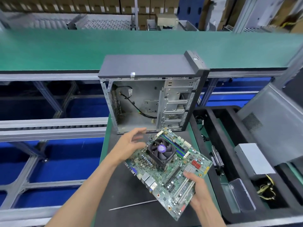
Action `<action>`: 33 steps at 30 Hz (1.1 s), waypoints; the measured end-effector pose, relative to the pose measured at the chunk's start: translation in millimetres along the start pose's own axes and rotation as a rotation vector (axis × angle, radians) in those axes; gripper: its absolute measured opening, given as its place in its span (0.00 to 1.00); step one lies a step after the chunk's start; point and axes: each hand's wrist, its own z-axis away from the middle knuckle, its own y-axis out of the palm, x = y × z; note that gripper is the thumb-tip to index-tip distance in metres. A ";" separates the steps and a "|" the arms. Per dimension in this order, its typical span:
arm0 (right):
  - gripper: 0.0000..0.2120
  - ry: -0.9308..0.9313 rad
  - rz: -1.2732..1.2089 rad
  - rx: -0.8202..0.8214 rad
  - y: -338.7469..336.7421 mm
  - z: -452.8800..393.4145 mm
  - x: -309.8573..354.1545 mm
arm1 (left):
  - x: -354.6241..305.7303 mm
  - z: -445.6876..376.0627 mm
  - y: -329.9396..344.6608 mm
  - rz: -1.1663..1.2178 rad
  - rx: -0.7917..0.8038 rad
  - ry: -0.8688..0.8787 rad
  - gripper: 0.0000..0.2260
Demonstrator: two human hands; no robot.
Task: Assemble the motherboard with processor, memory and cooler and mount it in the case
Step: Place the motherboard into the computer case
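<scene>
Nearest, the right hand (199, 192) is gripping the near edge of the motherboard (168, 171), thumb lying on top, holding it tilted above the black mat (124, 190) on the bench (105, 148), while the left hand (129, 145) is hovering with fingers spread and relaxed at the board's far left edge, just beside the cooler (161, 152). Beyond, the case (147, 99) is standing open at the bench's far edge; lowering the board in by its edges, ports leading toward the rear wall, and keeping clear of the loose black cable (132, 104), looks wisest.

Head view, steeply down, close over hands (129, 146)
</scene>
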 end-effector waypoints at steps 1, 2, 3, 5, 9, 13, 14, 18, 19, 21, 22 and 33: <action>0.20 -0.003 -0.006 0.005 0.0 0.4 -0.9 | -8.1 -4.0 -2.9 0.047 -0.089 -0.001 0.25; 0.21 -0.003 -0.009 0.013 0.2 0.7 -1.1 | -18.3 -9.7 -6.1 0.106 -0.163 0.002 0.23; 0.22 0.004 -0.009 0.010 -0.3 -0.2 -1.7 | -30.4 -17.1 -9.7 0.187 -0.216 0.011 0.23; 0.23 0.001 -0.007 0.001 -1.6 0.2 -2.5 | -56.3 -35.0 -16.3 0.406 -0.274 0.016 0.25; 0.23 -0.023 -0.031 -0.020 -1.8 -0.2 0.3 | -105.2 -76.7 -24.2 0.848 -0.266 0.017 0.42; 0.27 -0.016 -0.021 -0.045 -3.7 1.5 6.7 | -130.8 -106.8 -23.7 1.166 -0.193 0.026 0.18; 0.25 -0.029 -0.016 -0.053 -4.6 2.1 7.6 | -133.7 -111.5 -20.8 1.180 -0.204 0.030 0.12; 0.27 -0.008 -0.036 -0.078 -9.9 1.6 13.5 | -136.8 -121.6 -8.1 1.127 -0.246 0.098 0.12; 0.28 0.005 -0.037 -0.074 -9.7 1.9 15.3 | -134.7 -122.7 -5.1 1.113 -0.257 0.111 0.12; 0.24 0.018 -0.038 -0.052 -9.0 1.7 17.8 | -130.4 -125.0 -1.2 1.085 -0.278 0.144 0.11; 0.20 0.022 -0.041 -0.043 -8.7 2.0 18.9 | -128.6 -126.3 0.1 1.055 -0.291 0.157 0.11; 0.10 0.023 -0.064 -0.030 0.6 4.0 29.2 | -139.3 -144.6 4.6 0.753 -0.429 0.075 0.12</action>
